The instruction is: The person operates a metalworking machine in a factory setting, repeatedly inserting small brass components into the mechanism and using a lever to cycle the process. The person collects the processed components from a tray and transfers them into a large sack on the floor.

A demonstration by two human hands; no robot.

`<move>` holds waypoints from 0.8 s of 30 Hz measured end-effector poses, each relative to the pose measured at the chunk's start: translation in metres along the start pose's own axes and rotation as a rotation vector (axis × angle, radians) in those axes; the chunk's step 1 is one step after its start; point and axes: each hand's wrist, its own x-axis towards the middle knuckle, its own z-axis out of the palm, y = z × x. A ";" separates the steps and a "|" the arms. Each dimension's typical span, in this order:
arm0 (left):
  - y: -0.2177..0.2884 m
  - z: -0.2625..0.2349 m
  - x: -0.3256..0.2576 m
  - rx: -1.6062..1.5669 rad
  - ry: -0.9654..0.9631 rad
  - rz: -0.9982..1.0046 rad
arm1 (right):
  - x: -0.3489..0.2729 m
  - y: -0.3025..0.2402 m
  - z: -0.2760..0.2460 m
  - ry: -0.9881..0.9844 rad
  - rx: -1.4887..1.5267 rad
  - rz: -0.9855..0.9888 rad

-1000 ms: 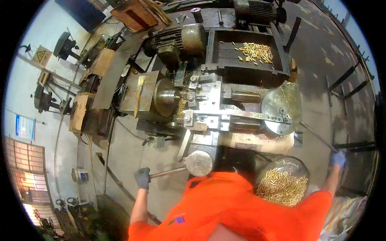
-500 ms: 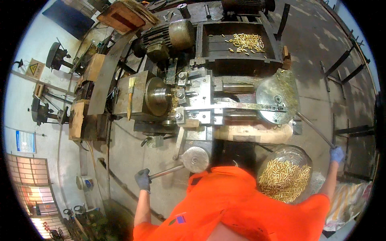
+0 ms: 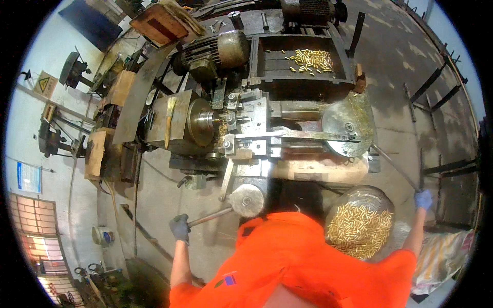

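Currently left hand point(image 3: 180, 227) grips the crank lever point(image 3: 209, 217); right hand point(image 3: 423, 199) grips the long rod point(image 3: 395, 167). Lathe point(image 3: 241, 128) on stained concrete floor point(image 3: 154, 205); brass-parts bowl point(image 3: 359, 226) near right.

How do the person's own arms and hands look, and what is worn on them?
The left hand wears a dark grey work glove, and the right hand wears a blue one. Both gloves cover the fingers fully and end at the wrist. The forearms are uncovered. The upper arms come out of short sleeves of a bright orange shirt, which has a small dark patch near the left shoulder.
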 end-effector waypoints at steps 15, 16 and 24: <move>-0.030 -0.020 0.025 0.334 -0.130 0.250 | 0.011 0.020 0.035 0.093 -0.090 -0.148; -0.010 -0.014 0.020 0.534 -0.073 0.454 | 0.014 0.023 0.045 0.173 -0.138 -0.140; 0.053 0.057 -0.002 0.696 -0.276 0.546 | -0.011 0.011 0.017 0.108 -0.039 -0.045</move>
